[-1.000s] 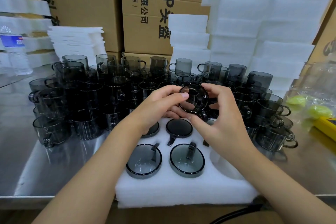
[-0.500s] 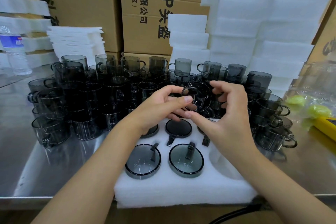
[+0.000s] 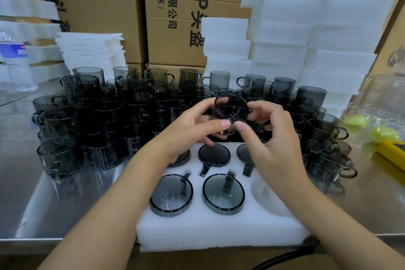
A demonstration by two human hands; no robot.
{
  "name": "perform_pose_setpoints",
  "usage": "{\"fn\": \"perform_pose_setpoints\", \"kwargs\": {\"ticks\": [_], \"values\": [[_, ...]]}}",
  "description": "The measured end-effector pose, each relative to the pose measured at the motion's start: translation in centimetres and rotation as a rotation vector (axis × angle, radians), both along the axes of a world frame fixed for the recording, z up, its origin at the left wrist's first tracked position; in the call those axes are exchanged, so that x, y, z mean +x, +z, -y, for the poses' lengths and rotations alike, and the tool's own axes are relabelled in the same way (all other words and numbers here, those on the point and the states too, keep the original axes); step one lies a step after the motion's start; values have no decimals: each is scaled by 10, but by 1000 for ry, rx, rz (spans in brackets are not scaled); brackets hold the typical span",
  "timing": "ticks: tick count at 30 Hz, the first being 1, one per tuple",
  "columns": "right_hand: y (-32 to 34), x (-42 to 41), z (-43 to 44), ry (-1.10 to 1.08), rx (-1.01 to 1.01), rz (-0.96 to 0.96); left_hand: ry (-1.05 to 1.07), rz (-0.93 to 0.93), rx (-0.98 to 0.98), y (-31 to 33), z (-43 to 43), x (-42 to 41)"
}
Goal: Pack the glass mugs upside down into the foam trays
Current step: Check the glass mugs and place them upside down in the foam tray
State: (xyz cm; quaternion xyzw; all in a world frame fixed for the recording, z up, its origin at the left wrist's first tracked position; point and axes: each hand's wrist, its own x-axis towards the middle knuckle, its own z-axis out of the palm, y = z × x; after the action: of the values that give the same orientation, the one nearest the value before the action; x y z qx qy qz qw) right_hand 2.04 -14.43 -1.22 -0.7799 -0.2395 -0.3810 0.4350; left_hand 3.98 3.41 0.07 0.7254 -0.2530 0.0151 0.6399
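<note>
A shiny metal table (image 3: 65,199) fills the bottom of the view, with big brown boxes (image 3: 175,17) standing behind it. Tall piles of white foam (image 3: 328,35) lean against the boxes on the right, and a lower pile of thin foam sheets (image 3: 92,50) sits on the left. A big crowd of dark glass mugs (image 3: 98,120) stands across the back of the table, some stacked on others. At the front edge lies a white foam tray (image 3: 219,232) with round holes. Five mugs sit upside down in it: two in the front row (image 3: 171,195) and three in the back row (image 3: 214,154), bottoms up, handles in little slots. The front right hole (image 3: 263,190) has no mug in it. Above the back of the tray, both hands hold one mug (image 3: 231,108) in the air, its round end facing the camera. The left hand (image 3: 188,131) pinches its left side with thumb and fingers. The right hand (image 3: 274,138) pinches its right side the same way. A water bottle (image 3: 15,61) stands far left, and a clear bag with yellow-green things (image 3: 372,129) lies far right, near a yellow thing (image 3: 392,153).
</note>
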Motion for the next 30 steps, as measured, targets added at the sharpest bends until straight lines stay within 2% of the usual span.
{"fn": "perform_pose_setpoints", "kwargs": {"ticks": [11,16,19,22,25,26,30], "values": [[1,-3,-2,51,22,-113,-37,-9,-8,-3,1,3],[-2,0,-1,47,-29,-175,-49,-35,36,-5,1,7],[0,-1,-2,36,-31,-143,-56,-47,47,-6,2,8],[6,-6,6,29,114,-125,-64,-56,36,-5,2,8],[15,-14,23,119,362,-306,-69,-58,54,-4,1,7],[18,-18,31,146,348,-384,-69,-55,65,-4,1,7],[17,-41,60,149,-19,-531,-62,-63,76,-4,1,7]]}}
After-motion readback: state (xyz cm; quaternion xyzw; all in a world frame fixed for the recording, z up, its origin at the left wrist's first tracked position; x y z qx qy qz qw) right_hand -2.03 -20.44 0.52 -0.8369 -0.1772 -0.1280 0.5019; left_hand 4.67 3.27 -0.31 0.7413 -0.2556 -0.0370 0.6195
